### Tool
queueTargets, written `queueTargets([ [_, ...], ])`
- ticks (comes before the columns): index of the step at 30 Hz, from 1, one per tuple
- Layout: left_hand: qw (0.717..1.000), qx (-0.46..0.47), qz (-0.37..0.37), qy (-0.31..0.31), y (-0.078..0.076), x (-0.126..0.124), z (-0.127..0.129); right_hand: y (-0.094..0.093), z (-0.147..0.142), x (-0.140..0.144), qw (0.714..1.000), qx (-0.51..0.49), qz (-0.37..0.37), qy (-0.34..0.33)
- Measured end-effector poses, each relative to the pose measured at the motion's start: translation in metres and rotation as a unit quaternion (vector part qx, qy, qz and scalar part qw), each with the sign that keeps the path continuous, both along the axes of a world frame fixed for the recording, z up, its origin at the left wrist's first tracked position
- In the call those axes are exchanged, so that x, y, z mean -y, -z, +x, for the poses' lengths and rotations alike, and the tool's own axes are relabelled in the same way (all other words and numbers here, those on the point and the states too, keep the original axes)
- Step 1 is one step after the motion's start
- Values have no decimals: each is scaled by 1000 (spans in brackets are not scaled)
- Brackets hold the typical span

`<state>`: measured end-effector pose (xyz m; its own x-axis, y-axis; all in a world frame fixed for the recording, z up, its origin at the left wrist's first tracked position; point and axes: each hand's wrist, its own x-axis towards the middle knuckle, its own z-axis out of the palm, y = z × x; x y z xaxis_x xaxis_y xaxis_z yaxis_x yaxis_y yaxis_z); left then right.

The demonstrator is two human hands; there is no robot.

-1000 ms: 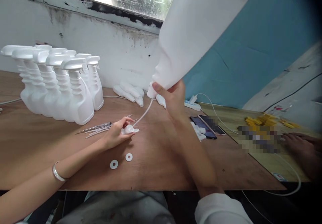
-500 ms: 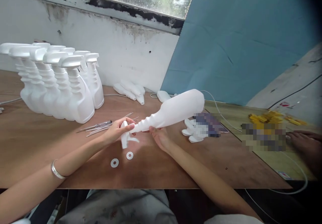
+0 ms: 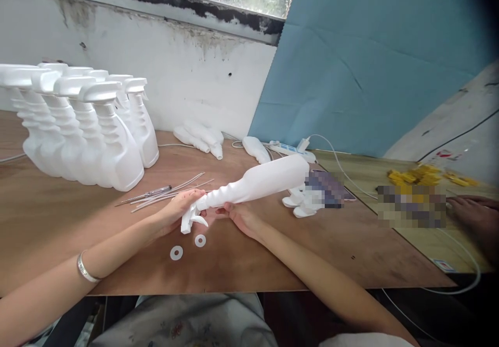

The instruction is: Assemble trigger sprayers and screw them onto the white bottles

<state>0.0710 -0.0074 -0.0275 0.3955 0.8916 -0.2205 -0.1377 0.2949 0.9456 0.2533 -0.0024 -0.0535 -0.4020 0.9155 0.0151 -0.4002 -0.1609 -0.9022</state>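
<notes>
Head view: white spray bottle lies nearly horizontal just above the wooden table, base pointing right toward the blurred phones, neck to the left. Left hand is closed around the trigger head at the neck end. Right hand cups the ribbed neck from below, fingers loosely curled, only half closed.

Versus half a second ago: bottle has dropped lower and flattened out, and the trigger head now sits tight against the neck. A second ago the bottle was up high in the right hand with the dip tube trailing down to the trigger head.

Two white washers lie on the table just in front of the hands, unchanged. The row of finished spray bottles stands at left, loose thin tubes just behind the left hand. Another person's hand rests at far right.
</notes>
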Motion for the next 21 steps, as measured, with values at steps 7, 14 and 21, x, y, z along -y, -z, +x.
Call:
queueTargets([
  [7, 999, 51, -15, -13, 0, 1, -2, 1, 0, -1, 998, -16, -52, 14],
  [14, 997, 52, -8, 57, -1, 3, -4, 1, 1, -1, 997, -35, -57, 23],
  [21, 999, 34, 24, 29, 3, 4, -1, 3, 0, -3, 997, -39, -60, 34],
])
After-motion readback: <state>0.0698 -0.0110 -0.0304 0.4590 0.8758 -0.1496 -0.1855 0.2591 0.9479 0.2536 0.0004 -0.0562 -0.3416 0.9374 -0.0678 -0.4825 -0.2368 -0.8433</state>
